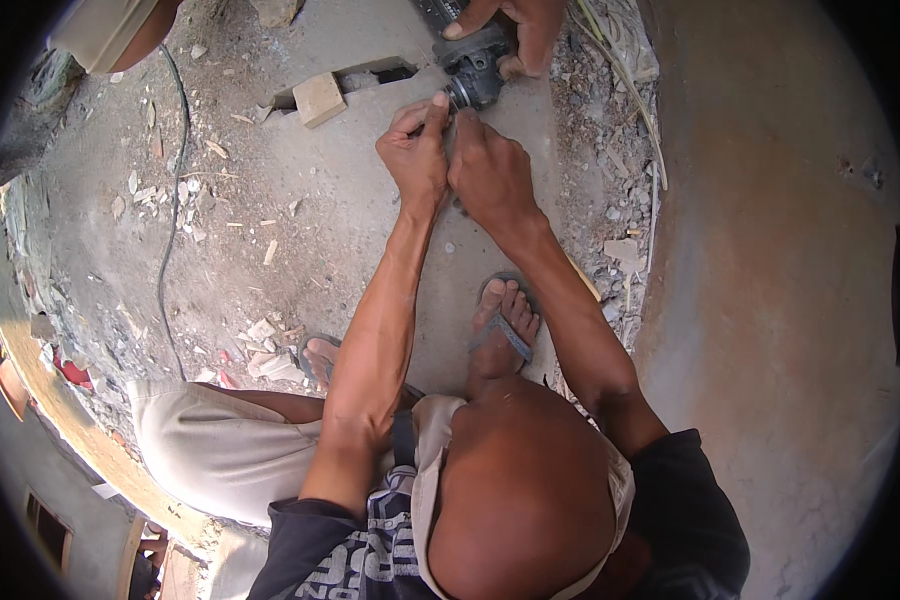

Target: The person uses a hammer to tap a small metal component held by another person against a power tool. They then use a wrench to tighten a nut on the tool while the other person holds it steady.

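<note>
An angle grinder (478, 80) with a dark head and a bare metal collar lies at the top of the view. Another person's hand (532, 30) rests around its body from the far side. My left hand (415, 150) is closed, its thumb and fingertips pinching at the collar on the grinder's near-left side. Right beside it, my right hand (490, 168) is curled closed with its fingertips at the lower edge of the head. Whatever those right fingers grip is hidden behind them.
A pale wooden block (319, 100) sits at a rectangular slot (375, 75) in the concrete. A dark cable (183, 150) runs down the left. Rubble (625, 250) lines the right side by a smooth brownish surface (770, 270). My sandalled foot (507, 318) stands below my hands.
</note>
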`<control>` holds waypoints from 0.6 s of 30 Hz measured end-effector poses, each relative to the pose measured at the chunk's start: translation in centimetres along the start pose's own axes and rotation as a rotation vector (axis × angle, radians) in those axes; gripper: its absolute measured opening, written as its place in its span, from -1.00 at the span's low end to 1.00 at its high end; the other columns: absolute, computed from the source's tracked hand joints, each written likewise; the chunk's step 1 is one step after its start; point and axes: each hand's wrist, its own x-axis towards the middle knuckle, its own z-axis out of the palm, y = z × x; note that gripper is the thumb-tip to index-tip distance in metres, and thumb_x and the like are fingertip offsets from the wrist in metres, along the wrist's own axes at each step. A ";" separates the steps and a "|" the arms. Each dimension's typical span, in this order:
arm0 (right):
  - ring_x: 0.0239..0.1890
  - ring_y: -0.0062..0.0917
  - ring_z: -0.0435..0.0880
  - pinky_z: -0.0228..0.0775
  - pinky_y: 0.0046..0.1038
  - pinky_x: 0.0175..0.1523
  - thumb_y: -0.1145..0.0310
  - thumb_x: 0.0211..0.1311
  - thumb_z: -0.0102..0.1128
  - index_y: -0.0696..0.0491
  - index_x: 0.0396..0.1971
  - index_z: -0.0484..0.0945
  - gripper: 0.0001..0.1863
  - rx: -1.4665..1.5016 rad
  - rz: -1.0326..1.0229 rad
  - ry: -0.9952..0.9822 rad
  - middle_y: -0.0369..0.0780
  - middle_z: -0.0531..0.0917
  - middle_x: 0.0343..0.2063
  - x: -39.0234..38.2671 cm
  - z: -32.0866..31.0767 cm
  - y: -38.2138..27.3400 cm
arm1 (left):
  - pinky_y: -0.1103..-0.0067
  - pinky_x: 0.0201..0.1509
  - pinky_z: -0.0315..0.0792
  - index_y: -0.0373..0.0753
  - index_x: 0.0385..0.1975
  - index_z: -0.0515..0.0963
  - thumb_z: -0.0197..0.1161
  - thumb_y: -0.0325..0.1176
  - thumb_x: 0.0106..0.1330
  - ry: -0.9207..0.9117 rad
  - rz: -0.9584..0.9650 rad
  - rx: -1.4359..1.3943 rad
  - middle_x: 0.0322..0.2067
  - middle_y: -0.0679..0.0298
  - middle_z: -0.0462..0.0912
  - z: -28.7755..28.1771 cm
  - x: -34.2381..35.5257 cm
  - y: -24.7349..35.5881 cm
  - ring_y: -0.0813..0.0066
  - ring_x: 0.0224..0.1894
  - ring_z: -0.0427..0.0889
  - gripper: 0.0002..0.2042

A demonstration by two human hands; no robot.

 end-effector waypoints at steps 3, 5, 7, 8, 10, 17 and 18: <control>-0.47 -0.04 0.74 0.62 -0.15 -0.38 0.53 0.16 0.19 0.38 0.01 0.43 -0.59 -0.002 -0.020 0.092 0.10 0.68 -0.45 -2.6 0.4 -0.2 | 0.62 -0.12 0.41 -0.47 -0.40 0.72 0.41 -0.37 0.35 0.006 0.062 0.145 -0.28 0.17 0.70 -0.4 0.1 0.1 0.54 -0.24 0.57 -0.78; -0.48 -0.03 0.74 0.62 -0.15 -0.38 0.53 0.17 0.19 0.38 0.00 0.44 -0.60 -0.032 -0.013 0.131 0.09 0.68 -0.45 -3.9 0.0 -0.7 | 0.63 -0.13 0.41 -0.47 -0.40 0.72 0.41 -0.37 0.35 0.005 0.041 0.083 -0.29 0.18 0.70 -0.4 0.1 0.0 0.54 -0.24 0.56 -0.78; -0.47 -0.01 0.74 0.62 -0.14 -0.38 0.54 0.16 0.19 0.36 -0.01 0.44 -0.61 -0.016 -0.023 0.078 0.09 0.68 -0.44 -0.1 0.2 0.1 | 0.64 -0.15 0.40 -0.47 -0.40 0.72 0.41 -0.37 0.35 -0.012 0.012 0.040 -0.29 0.18 0.70 -0.1 -0.4 -0.5 0.55 -0.25 0.56 -0.78; -0.47 0.00 0.74 0.62 -0.14 -0.38 0.54 0.16 0.19 0.35 -0.02 0.45 -0.62 0.004 -0.037 0.050 0.09 0.68 -0.43 1.5 0.4 0.2 | 0.64 -0.15 0.40 -0.47 -0.40 0.72 0.41 -0.37 0.34 -0.010 0.012 0.037 -0.29 0.18 0.70 -0.2 0.0 -0.7 0.55 -0.26 0.55 -0.78; -0.46 -0.01 0.74 0.61 -0.14 -0.39 0.56 0.16 0.18 0.34 -0.05 0.46 -0.66 -0.014 -0.023 0.098 0.08 0.68 -0.44 -3.9 0.7 0.3 | 0.64 -0.16 0.39 -0.47 -0.40 0.72 0.42 -0.37 0.34 -0.004 0.022 0.060 -0.30 0.18 0.70 -0.4 0.0 -0.8 0.56 -0.27 0.54 -0.78; -0.50 -0.02 0.73 0.60 -0.19 -0.41 0.56 0.26 0.13 0.33 -0.10 0.51 -0.76 -0.002 -0.022 0.047 0.01 0.65 -0.57 1.5 -0.4 -0.1 | 0.60 -0.14 0.40 -0.45 -0.40 0.72 0.43 -0.33 0.33 0.003 0.007 0.022 -0.32 0.19 0.69 0.2 0.0 0.2 0.55 -0.26 0.54 -0.76; -0.55 -0.11 0.71 0.56 -0.25 -0.46 0.52 0.31 0.13 0.31 -0.12 0.53 -0.79 0.157 0.042 0.054 -0.04 0.63 -0.61 0.5 -1.4 -0.2 | 0.60 -0.13 0.40 -0.45 -0.39 0.72 0.43 -0.33 0.34 -0.004 0.011 0.049 -0.31 0.19 0.69 -0.1 -0.6 -0.5 0.55 -0.26 0.54 -0.76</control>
